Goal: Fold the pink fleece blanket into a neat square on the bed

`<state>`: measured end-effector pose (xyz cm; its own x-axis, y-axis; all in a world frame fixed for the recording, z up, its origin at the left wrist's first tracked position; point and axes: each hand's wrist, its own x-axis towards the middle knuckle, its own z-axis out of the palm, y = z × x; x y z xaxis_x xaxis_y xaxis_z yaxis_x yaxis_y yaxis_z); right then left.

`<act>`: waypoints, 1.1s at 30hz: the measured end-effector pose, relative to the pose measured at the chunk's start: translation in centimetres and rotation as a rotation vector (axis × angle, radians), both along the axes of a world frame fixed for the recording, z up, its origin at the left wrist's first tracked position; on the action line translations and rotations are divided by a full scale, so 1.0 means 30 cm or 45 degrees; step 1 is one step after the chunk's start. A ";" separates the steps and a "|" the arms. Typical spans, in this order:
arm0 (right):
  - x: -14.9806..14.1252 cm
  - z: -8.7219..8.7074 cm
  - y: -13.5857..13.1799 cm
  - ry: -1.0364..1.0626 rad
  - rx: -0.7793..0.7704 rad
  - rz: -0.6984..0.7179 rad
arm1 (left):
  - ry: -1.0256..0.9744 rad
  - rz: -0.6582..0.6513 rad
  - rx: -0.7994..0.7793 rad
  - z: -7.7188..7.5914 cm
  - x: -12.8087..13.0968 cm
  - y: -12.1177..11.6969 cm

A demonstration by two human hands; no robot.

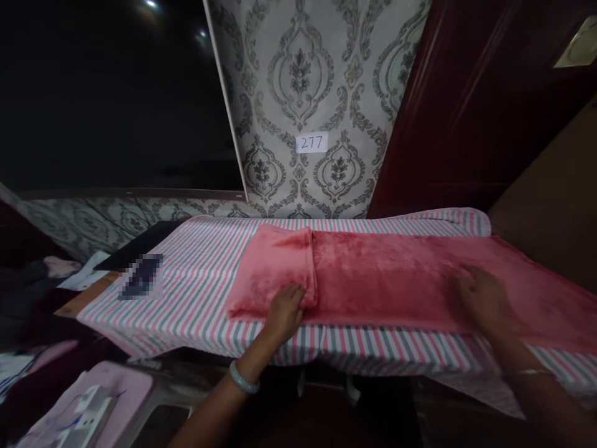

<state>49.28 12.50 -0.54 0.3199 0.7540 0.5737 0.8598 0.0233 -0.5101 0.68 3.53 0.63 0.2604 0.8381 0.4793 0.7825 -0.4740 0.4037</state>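
A coral-pink plush blanket (373,280) lies lengthwise over a table, its left end folded back on itself into a thick, roughly square pad (275,267). My left hand (285,311) rests on the front right corner of that folded part, fingers stretched out over the fabric and a pale bangle on the wrist. Over the single-layer stretch to the right is my right hand (482,298), smeared by motion. Its fingers are too blurred to show whether they grip the cloth. The blanket's right end runs out toward the edge of the view.
A striped cloth (196,274) covers the table, with a pixelated dark item (140,277) at its left. Behind stand a large television (116,93) and a patterned wall with a paper marked 277 (312,142). A power strip (88,417) sits on a pink stool (125,386) below left.
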 end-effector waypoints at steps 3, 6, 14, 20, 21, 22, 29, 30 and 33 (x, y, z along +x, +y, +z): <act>-0.391 0.087 0.051 0.697 -0.310 0.522 | -0.328 0.018 0.067 0.033 -0.001 0.004; -0.743 0.129 0.087 1.197 -0.663 0.835 | -0.539 0.047 0.060 0.087 -0.004 -0.021; -1.096 0.169 0.287 1.462 -0.888 0.814 | -0.274 -0.087 0.045 0.094 -0.031 -0.100; -1.167 0.188 0.430 1.433 -0.691 0.817 | -0.064 -0.148 0.087 0.070 -0.014 -0.084; -1.169 0.200 0.455 1.412 -0.651 0.827 | -0.046 -0.149 0.119 0.069 -0.002 -0.078; -1.166 0.213 0.479 1.387 -0.602 0.831 | -0.030 -0.150 0.157 0.067 0.013 -0.072; -1.011 0.189 0.551 1.128 -0.456 0.619 | 0.162 -0.220 0.060 0.007 0.153 -0.022; -0.992 0.165 0.544 1.086 -0.480 0.583 | 0.200 -0.224 0.013 -0.009 0.165 -0.018; -0.966 0.104 0.528 0.973 -0.511 0.522 | 0.263 -0.237 -0.055 -0.046 0.176 -0.013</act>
<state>20.31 28.35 2.57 0.1684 0.9857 -0.0067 0.2546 -0.0500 -0.9657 5.96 3.16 -0.76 0.5002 0.7851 0.3652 0.7512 -0.6032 0.2679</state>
